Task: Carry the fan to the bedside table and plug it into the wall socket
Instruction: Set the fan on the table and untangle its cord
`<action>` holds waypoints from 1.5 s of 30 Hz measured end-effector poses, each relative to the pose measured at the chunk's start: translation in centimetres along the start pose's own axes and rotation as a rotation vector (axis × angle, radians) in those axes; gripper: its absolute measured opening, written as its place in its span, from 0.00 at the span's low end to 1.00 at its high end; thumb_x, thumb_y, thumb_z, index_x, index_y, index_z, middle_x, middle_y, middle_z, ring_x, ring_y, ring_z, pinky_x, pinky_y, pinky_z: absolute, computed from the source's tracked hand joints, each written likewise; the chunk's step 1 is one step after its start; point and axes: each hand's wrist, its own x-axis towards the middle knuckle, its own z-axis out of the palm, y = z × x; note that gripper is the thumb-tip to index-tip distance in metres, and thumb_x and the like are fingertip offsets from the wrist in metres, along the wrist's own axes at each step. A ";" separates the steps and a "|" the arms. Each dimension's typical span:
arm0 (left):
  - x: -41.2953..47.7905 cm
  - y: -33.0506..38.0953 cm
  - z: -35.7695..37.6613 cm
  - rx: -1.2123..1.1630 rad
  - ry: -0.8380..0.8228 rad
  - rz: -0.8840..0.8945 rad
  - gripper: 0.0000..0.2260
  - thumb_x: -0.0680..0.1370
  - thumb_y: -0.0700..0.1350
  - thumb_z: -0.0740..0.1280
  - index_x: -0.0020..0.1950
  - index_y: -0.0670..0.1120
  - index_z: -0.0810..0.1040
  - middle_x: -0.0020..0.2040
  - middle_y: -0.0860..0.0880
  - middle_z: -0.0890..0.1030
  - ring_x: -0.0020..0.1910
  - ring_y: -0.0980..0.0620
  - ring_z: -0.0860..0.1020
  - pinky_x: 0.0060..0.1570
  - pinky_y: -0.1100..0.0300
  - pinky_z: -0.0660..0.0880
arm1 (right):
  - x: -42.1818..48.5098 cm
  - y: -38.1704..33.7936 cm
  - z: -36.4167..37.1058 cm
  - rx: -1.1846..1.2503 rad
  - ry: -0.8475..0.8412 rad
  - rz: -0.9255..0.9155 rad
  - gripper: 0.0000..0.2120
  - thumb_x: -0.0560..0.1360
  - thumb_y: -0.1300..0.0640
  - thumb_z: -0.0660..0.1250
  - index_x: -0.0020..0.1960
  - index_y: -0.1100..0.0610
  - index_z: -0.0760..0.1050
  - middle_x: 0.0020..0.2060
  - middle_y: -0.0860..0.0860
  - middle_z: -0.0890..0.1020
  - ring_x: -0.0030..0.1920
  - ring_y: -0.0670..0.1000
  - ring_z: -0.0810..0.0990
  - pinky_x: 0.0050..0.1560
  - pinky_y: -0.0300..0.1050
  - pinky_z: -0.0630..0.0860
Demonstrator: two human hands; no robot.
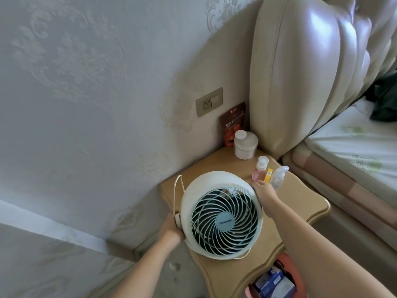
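A round white fan (223, 216) with a pale blue spiral grille rests on the wooden bedside table (300, 203), its face tilted up toward me. My left hand (171, 227) grips its left side at the pivot knob. My right hand (265, 193) holds the upper right rim. The white power cord (178, 186) loops up at the fan's left and another stretch curls out under its front. The plug is hidden. The wall socket (209, 102) sits in a beige plate above the table's back corner, with nothing in it.
At the table's back stand a white jar (245, 145) and a brown pouch (233, 123). A pink spray bottle (260, 168), a small yellow box (268, 174) and a clear pump bottle (279, 176) stand just right of the fan. Padded headboard (305, 67) and bed lie right.
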 end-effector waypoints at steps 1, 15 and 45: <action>-0.4 0.3 -0.2 0.010 -0.016 -0.012 0.12 0.72 0.35 0.66 0.51 0.49 0.74 0.52 0.42 0.81 0.50 0.44 0.79 0.56 0.44 0.78 | -0.3 -0.3 0.0 -0.026 0.001 -0.002 0.16 0.75 0.61 0.57 0.55 0.70 0.75 0.46 0.65 0.80 0.46 0.57 0.76 0.60 0.59 0.73; -3.5 9.2 -5.1 0.079 0.034 0.038 0.08 0.75 0.40 0.60 0.53 0.49 0.70 0.41 0.52 0.73 0.37 0.54 0.72 0.36 0.60 0.68 | -5.6 -8.4 1.2 -0.271 -0.042 -0.239 0.13 0.75 0.63 0.58 0.52 0.60 0.80 0.50 0.54 0.81 0.54 0.54 0.77 0.58 0.49 0.73; -4.8 20.9 -8.4 0.247 -0.232 0.320 0.15 0.77 0.45 0.63 0.30 0.48 0.69 0.31 0.49 0.73 0.32 0.50 0.70 0.32 0.59 0.63 | -11.2 -18.5 6.4 -0.917 -0.328 -0.420 0.19 0.75 0.58 0.63 0.64 0.62 0.72 0.60 0.59 0.79 0.61 0.59 0.76 0.56 0.48 0.72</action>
